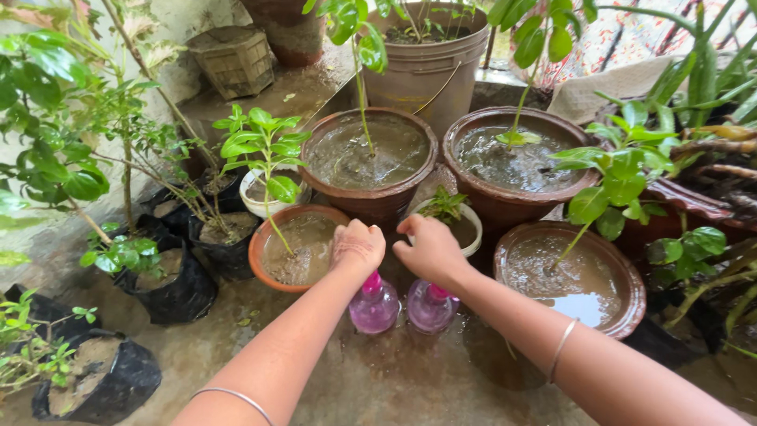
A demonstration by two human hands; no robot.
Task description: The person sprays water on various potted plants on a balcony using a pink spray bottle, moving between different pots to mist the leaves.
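Left hand [358, 246] fisted above left pink bottle [374, 306], centre of frame; right hand [428, 249] curled above right pink bottle [430, 306]; grip on bottles hidden, cannot tell; bottles side by side on wet floor [378, 379]; waterlogged clay pots [367, 155] behind

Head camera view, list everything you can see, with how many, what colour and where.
Spray bottles: two, pink-purple, on wet ground under the hands.
Clay pots: four, brown, waterlogged, centre and right.
Bucket: one, beige, planted, top centre.
White pots: two, small, between clay pots.
Black grow bags: several, left side, holding leafy plants.
Woven basket: one, tan, upside down, top left.
Left hand: closed, above left bottle, bangle on wrist.
Right hand: closed, above right bottle, bangle on wrist.
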